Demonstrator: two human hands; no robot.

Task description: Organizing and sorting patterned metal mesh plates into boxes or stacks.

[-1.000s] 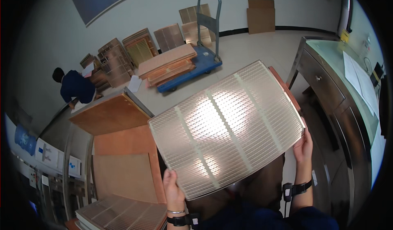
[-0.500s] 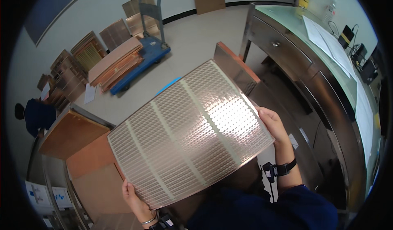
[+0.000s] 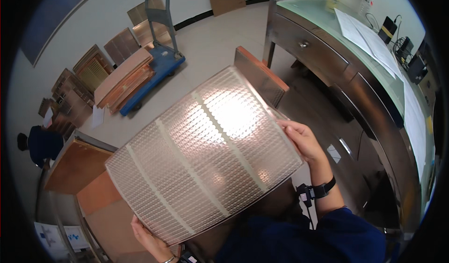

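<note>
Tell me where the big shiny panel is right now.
In the head view, the shiny panel is near the middle, held between the left hand at its lower-left edge and the right hand at its right edge.

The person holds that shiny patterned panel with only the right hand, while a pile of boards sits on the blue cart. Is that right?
Not quite: the left hand holds the panel too, at its lower left edge, as the head view shows, while the right hand holds its right edge. The pile of boards does sit on the blue cart.
</note>
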